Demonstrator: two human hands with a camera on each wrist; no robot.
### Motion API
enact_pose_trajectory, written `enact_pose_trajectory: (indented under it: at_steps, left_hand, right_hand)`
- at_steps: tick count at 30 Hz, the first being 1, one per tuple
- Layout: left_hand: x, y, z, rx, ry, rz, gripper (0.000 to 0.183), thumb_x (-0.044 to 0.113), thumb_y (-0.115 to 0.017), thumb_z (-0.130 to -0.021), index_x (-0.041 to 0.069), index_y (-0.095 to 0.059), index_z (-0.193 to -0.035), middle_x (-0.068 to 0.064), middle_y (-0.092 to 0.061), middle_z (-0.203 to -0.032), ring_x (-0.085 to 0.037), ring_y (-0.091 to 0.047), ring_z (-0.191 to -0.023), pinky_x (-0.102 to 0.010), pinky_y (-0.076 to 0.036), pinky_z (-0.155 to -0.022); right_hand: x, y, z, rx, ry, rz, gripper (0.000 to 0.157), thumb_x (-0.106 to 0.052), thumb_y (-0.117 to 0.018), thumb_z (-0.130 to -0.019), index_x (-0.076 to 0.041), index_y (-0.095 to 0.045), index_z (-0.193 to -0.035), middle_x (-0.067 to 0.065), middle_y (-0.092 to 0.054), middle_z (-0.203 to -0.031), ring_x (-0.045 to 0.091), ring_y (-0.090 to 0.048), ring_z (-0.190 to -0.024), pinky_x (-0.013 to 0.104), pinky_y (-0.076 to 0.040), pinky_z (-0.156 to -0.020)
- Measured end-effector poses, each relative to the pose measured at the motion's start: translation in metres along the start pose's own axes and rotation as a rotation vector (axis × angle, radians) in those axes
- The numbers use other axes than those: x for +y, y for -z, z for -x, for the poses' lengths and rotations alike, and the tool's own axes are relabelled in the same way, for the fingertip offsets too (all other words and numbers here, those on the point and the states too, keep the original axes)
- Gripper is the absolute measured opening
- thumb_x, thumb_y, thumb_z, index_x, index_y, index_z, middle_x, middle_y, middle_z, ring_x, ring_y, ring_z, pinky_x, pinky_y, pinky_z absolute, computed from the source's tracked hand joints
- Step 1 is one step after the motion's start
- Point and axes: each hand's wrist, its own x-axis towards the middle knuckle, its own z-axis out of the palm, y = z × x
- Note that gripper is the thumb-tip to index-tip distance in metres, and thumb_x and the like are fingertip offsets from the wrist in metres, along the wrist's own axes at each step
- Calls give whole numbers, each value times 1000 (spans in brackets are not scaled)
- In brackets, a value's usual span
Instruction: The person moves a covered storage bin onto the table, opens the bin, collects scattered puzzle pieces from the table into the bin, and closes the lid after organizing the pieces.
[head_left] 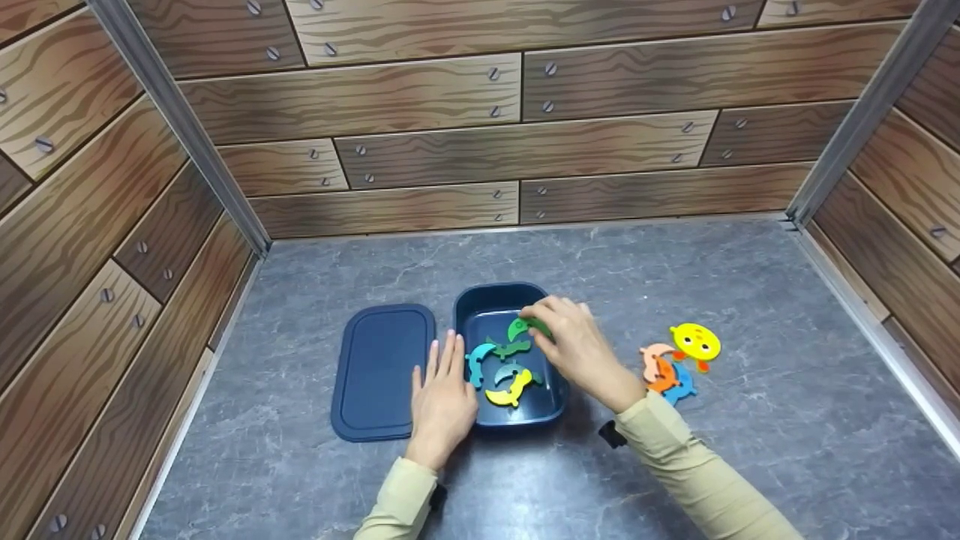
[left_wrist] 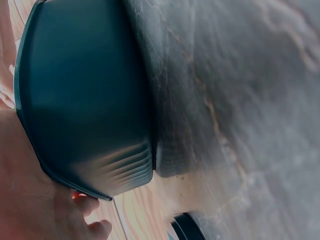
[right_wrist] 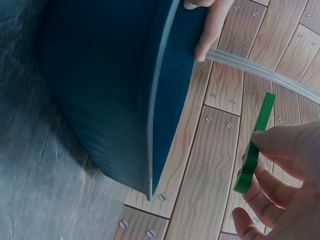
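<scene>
My right hand (head_left: 581,352) pinches a green crescent-shaped toy piece (right_wrist: 253,150) between thumb and fingers, above the right side of a dark blue plastic box (head_left: 495,294). My left hand (head_left: 444,405) lies with straight fingers along the box's left rim, and its fingertips reach over that rim in the right wrist view. Inside the box are a light-blue piece (head_left: 475,363), a dark green piece (head_left: 513,349), a teal piece (head_left: 505,373) and a yellow piece (head_left: 517,390), all of similar shape. The left wrist view shows the box's outer wall (left_wrist: 90,90).
The box's flat blue lid (head_left: 382,367) lies just left of it, partly beside my left hand. To the right, on the grey marbled table (head_left: 315,277), lie a yellow face piece (head_left: 697,342) and overlapping peach (head_left: 651,358), orange (head_left: 663,375) and blue (head_left: 682,384) pieces. Wood-patterned walls (head_left: 420,97) enclose the table.
</scene>
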Motion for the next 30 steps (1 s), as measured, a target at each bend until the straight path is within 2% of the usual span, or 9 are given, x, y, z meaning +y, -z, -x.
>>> enact_pose_trajectory:
  at_steps: [14,21,25,30]
  left_hand:
    - [0,0,-1,-4,-9,-31,64,18,-47,-99,13,-24,-158,2,-14,-163,-24,-12,-149,-56,-15,-116]
    - [0,-1,-1,-2,-8,-37,64,18,-48,-98,13,-25,-158,1,-15,-163,-26,-13,-149,-57,-14,-115]
    - [0,-1,0,-2,-10,-37,64,18,-47,-99,13,-24,-158,1,-15,-163,-25,-12,-149,-58,-15,-115]
    - [-1,-1,0,-2,-13,-38,64,17,-47,-99,13,-24,-158,1,-15,-163,-25,-12,-149,-59,-16,-114]
  right_hand:
    - [-3,-27,0,-34,34,-7,27,-3,-76,-84,-11,-72,-109,1,-65,-101,22,-59,-90,36,-38,-71]
    - [-3,-39,2,-75,15,-1,25,-5,-75,-85,-12,-73,-109,0,-65,-102,21,-58,-91,34,-37,-71]
    - [-4,-44,1,-85,16,-17,24,-5,-76,-85,-11,-74,-108,0,-66,-101,22,-60,-93,36,-39,-73]
    - [-5,-48,3,-120,-14,-30,31,-11,-77,-86,-10,-71,-116,5,-64,-114,26,-57,-103,43,-43,-80]
